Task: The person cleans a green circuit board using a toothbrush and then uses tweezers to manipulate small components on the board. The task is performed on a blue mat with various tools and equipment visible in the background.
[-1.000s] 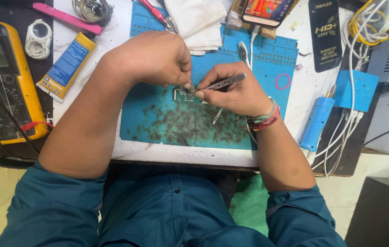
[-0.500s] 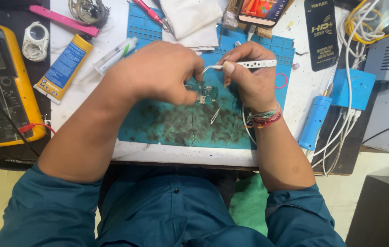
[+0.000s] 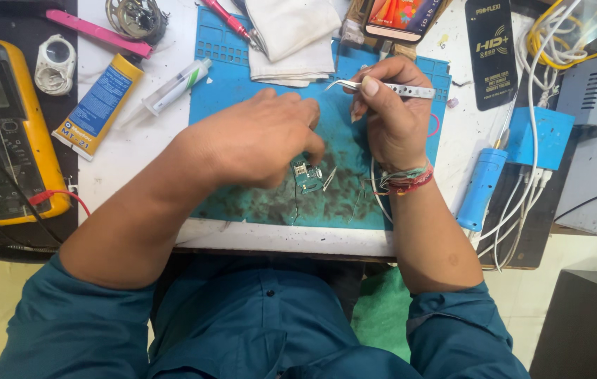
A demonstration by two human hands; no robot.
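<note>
My left hand [image 3: 260, 137] rests on the blue work mat [image 3: 235, 77], fingers curled down onto a small green circuit board [image 3: 307, 175] and pinning it. My right hand [image 3: 390, 116] is raised just right of it and grips silver curved tweezers [image 3: 383, 88] between thumb and fingers, tips pointing left above the mat. Coloured thread bands circle my right wrist. The mat's middle is stained dark around the board.
A yellow multimeter [image 3: 0, 133] lies far left, next to a yellow-blue tube [image 3: 98, 105] and a syringe [image 3: 172, 85]. A white cloth [image 3: 291, 35] and a phone [image 3: 400, 15] sit at the back. A blue soldering iron [image 3: 481, 186] and cables lie right.
My right hand lifted the tweezers off the board and carried them up and away. My left hand shifted over the board to hold it down.
</note>
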